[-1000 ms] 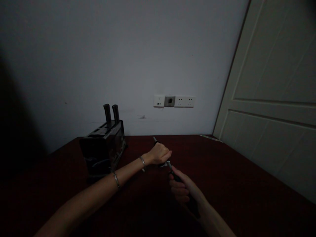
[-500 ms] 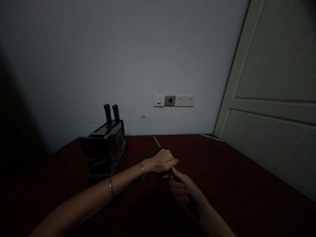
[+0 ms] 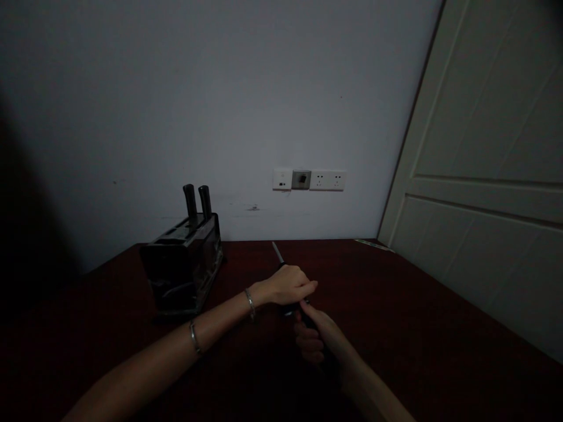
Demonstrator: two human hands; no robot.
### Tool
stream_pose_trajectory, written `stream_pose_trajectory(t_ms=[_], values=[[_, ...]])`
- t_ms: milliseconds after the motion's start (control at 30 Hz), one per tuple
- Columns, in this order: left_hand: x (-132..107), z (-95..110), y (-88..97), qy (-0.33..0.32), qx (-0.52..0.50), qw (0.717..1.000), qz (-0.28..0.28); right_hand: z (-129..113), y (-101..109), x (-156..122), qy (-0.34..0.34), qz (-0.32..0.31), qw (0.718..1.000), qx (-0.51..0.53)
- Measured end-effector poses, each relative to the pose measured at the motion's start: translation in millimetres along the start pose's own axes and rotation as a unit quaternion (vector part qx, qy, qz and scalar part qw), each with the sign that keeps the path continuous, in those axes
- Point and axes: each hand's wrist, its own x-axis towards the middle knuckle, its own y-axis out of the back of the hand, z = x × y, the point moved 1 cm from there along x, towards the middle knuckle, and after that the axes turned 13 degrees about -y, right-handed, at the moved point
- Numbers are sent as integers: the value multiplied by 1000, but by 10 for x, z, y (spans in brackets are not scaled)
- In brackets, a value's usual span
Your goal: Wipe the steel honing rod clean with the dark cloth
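Note:
My left hand [image 3: 288, 285] is closed over a thin metal rod [image 3: 278, 254], probably a sharpening steel, whose tip points up and away toward the wall. Two bracelets sit on that forearm. My right hand [image 3: 314, 335] is closed round a dark handle [image 3: 305, 312] just below the left hand; the two hands nearly touch. What lies between them is too dark to make out. Both hands hover over a dark red table [image 3: 417, 310].
A black knife block [image 3: 185, 266] stands at the left on the table, with two black handles [image 3: 196, 202] sticking up. Wall sockets [image 3: 308, 180] are on the grey wall behind. A white door [image 3: 488, 176] closes the right side.
My left hand slid down the rod toward my right hand, so more of the rod's tip shows. The right hand shifted slightly left.

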Motion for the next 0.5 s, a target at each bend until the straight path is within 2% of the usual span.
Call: stream_pose_trajectory(t_ms=[133,300,400,500], values=[[29,2,38,4,98,993,62,17,-73,-15,17,27,999,-15],[129,-33,161,-6,175,969,173,75,-100,27,5,39,999,-33],[127,-69,323,11,135,954,266,93,-89,51,30,62,997,-30],[15,-115,534,91,28,920,381,58,-82,55,70,78,994,-21]])
